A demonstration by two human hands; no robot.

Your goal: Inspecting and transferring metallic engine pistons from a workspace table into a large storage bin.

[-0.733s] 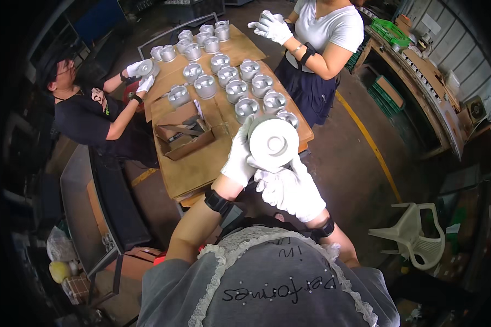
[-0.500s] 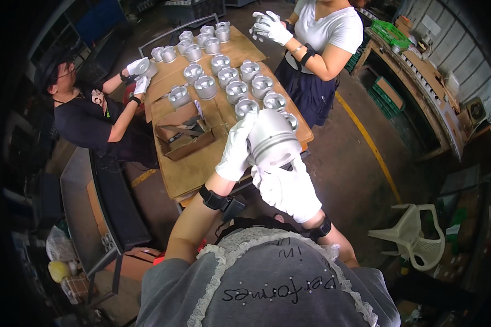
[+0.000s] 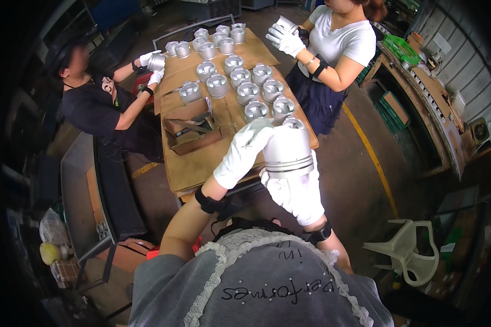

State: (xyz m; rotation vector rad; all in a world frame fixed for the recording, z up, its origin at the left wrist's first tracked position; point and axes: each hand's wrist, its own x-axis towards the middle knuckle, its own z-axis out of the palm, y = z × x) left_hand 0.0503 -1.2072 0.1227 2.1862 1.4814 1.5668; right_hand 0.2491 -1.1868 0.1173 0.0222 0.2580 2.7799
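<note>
A silvery metal engine piston [image 3: 287, 148] is held up in front of me, over the near right end of the table, with its ring grooves toward the bottom. My left hand [image 3: 244, 150], in a white glove, grips its upper left side. From below, my right hand [image 3: 295, 193], also gloved, supports the grooved end; most of its fingers are hidden behind the piston. Just beyond stand several similar pistons [image 3: 248, 94] in rows on the cardboard-covered table [image 3: 202, 169].
An open cardboard box [image 3: 193, 143] with long pieces inside sits on the table's left. At the left, a person [image 3: 101, 103] holds a piston [image 3: 156, 61]; at the right another person [image 3: 333, 54] holds one too. A pale plastic chair [image 3: 406, 250] stands at the lower right.
The piston in my hands has turned from tilted toward me to nearly upright. My right hand has shifted beneath it. A piston now shows in the right-hand person's gloves.
</note>
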